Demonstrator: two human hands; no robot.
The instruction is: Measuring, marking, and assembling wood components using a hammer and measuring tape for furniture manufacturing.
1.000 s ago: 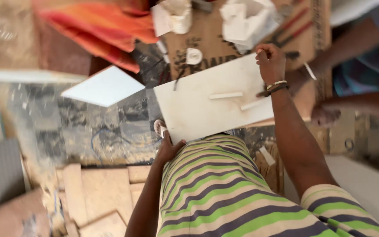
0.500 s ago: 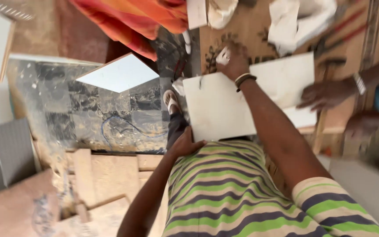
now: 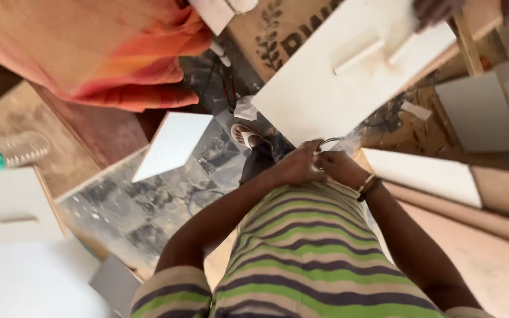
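My left hand (image 3: pixel 297 168) and my right hand (image 3: pixel 338 166) are pressed together just in front of my striped shirt, fingers pinched on a small thin wire-like piece (image 3: pixel 327 141) that is mostly hidden. A dark bracelet sits on my right wrist. Just beyond my hands lies a large white panel (image 3: pixel 319 100) with two short pale wooden strips (image 3: pixel 359 56) on it. Another person's hand (image 3: pixel 437 9) rests on the panel's far corner.
An orange cloth (image 3: pixel 101 53) lies at the upper left and a white square tile (image 3: pixel 175 144) on the mottled grey floor. A sandalled foot (image 3: pixel 247 137), a clear bottle with a green cap (image 3: pixel 7 156), white boards (image 3: pixel 425 174) and printed cardboard (image 3: pixel 272 35) surround me.
My right hand has come back from the far edge of the white panel and joined my left hand near my body. The view has shifted closer over the panel.
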